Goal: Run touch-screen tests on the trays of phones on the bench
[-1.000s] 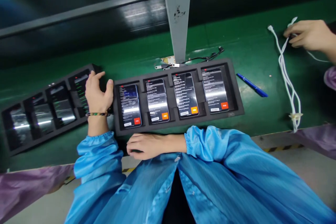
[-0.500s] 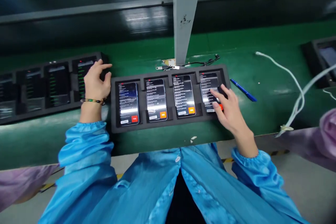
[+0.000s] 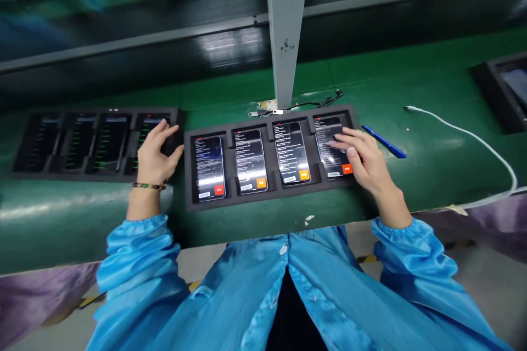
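Note:
Several lit phones lie face up in a black foam tray (image 3: 269, 189) in front of me. The rightmost phone (image 3: 329, 145) shows a red button, and my right hand (image 3: 362, 159) is over its right side, fingers apart, holding nothing. The leftmost phone (image 3: 209, 167) also has a red button; the two middle phones (image 3: 250, 159) (image 3: 291, 151) have orange ones. My left hand (image 3: 157, 151), with a beaded bracelet, rests open at the right end of a second tray (image 3: 88, 176), whose phones show green lines of text.
A blue pen (image 3: 385, 141) lies right of the near tray. Behind it are black cables (image 3: 325, 101) beside a grey post (image 3: 287, 33). A white cable (image 3: 465, 129) curves at right, before another tray (image 3: 494, 101). Purple clothing of other people shows at both sides.
The left tray now lies straighter and nearer the middle tray, with my left hand still at its end. My right hand has shifted slightly, uncovering the red button. The white cable has moved.

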Motion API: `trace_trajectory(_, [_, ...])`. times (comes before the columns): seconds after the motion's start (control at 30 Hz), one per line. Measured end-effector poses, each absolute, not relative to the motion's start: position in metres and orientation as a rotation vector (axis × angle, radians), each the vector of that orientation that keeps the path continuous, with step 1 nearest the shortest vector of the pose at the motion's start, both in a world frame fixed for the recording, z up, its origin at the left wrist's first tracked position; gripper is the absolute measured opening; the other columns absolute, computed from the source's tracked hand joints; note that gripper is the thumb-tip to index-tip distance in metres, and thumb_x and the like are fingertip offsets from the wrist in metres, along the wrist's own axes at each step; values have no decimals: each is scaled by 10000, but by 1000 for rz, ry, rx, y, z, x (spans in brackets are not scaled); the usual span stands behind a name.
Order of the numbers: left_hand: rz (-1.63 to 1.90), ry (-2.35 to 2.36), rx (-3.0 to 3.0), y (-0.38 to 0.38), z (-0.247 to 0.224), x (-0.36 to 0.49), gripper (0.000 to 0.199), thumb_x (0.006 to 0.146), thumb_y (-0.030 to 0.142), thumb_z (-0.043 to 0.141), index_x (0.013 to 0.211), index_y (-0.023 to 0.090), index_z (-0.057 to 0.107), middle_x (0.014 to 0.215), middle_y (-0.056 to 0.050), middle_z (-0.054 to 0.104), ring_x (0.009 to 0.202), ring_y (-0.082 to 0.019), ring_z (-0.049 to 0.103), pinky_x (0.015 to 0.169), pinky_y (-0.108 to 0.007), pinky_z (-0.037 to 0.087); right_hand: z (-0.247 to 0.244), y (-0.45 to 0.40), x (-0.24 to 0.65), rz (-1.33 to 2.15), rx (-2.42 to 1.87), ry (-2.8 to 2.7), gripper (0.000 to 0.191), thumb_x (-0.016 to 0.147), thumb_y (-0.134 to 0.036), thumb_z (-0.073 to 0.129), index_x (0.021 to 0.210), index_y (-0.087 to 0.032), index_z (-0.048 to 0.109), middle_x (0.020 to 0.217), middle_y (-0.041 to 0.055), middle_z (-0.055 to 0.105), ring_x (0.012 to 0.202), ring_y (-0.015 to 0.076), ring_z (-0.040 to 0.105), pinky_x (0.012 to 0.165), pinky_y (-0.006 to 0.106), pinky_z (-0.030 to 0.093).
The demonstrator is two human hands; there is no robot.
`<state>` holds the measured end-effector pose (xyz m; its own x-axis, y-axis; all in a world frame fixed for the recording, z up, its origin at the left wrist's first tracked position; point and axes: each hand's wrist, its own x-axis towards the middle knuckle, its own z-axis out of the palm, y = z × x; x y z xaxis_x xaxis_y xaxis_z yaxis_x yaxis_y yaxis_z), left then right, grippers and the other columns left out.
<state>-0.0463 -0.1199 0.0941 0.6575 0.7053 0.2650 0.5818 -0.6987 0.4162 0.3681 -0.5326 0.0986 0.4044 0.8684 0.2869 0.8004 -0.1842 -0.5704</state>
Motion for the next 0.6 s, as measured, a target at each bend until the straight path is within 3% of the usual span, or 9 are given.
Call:
trace_trajectory(0.07, [543,1067,2595,-134,97,-66,642,946,416,719,1517,128,655,1668,-169,580,1545,-291,574,1337,-490,433,99,-532,366,132,-2009,-1417,465,1152,-478,399,1358,-282,767,1395,107,771,1486,322,613,1293,627,433])
trace_trajectory(0.2, [476,1163,2580,-170,104,-103,564,992,425,667,1508,199,669,1601,-124,655,1485,-297,633,1302,-489,484,102,-523,350,-10,-2104,-1245,517,1133,-520,441,1478,-231,696,1497,180,696,1550,377,536,1274,652,428])
trace_trajectory(0.33, [536,1330,2519,-213,103,-136,479,961,370,673,1429,283,718,1443,-80,761,1338,-321,727,1213,-508,555,106,-502,325,207,-1862,-1573,422,1140,-460,458,1389,-278,747,1407,112,765,1488,312,604,1298,587,419])
trace_trajectory(0.43, [649,1490,2477,-246,97,-155,372,925,380,684,1272,276,765,1235,-98,811,1195,-355,762,1138,-539,571,107,-484,312,259,-1854,-1662,389,1142,-443,475,1366,-279,748,1350,88,799,1482,313,604,1318,606,374])
trace_trajectory(0.53, [739,1635,2405,-274,90,-165,221,928,442,681,1029,257,745,994,-90,783,1002,-337,758,1064,-550,562,111,-466,300,142,-1972,-1506,441,1143,-461,467,1453,-243,694,1463,127,745,1552,353,522,1303,644,359])
trace_trajectory(0.6, [784,1666,2376,-287,86,-168,222,949,469,671,891,256,690,889,-73,751,889,-305,730,1014,-542,549,115,-452,287,198,-1852,-1604,445,1154,-452,444,1449,-236,698,1497,131,724,1543,329,531,1297,614,381])
